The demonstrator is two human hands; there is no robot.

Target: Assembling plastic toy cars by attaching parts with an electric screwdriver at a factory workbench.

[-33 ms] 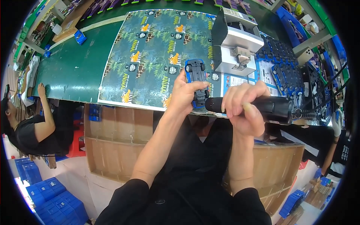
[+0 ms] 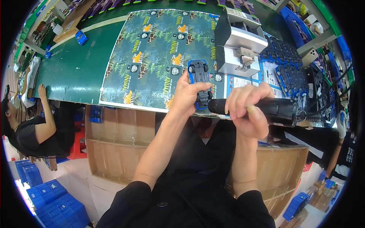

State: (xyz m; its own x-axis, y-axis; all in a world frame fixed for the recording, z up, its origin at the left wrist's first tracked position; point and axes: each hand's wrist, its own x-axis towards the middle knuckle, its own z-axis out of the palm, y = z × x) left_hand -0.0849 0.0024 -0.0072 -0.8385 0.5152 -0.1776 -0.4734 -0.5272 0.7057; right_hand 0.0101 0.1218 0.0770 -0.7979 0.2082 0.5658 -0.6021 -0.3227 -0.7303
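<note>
My left hand (image 2: pixel 185 93) is closed round a blue toy car (image 2: pixel 199 74), thumb across its black underside. The car is turned wheels up, its length running away from me over the table's near edge. A black electric screwdriver (image 2: pixel 272 110) with a coiled cord lies nearly level in my right hand (image 2: pixel 249 108), fingers wrapped over its body. Its narrow front end points left and meets the car's near right side, close to a wheel. Whether the tip touches a screw cannot be made out.
A silver-grey machine (image 2: pixel 241 45) stands just beyond my right hand. Rows of upturned toy cars (image 2: pixel 291 79) lie to its right. A printed animal-pattern sheet (image 2: pixel 152 57) covers the green table (image 2: pixel 64 76). Cardboard trays (image 2: pixel 118 155) sit below the edge. A co-worker (image 2: pixel 38 129) sits at left.
</note>
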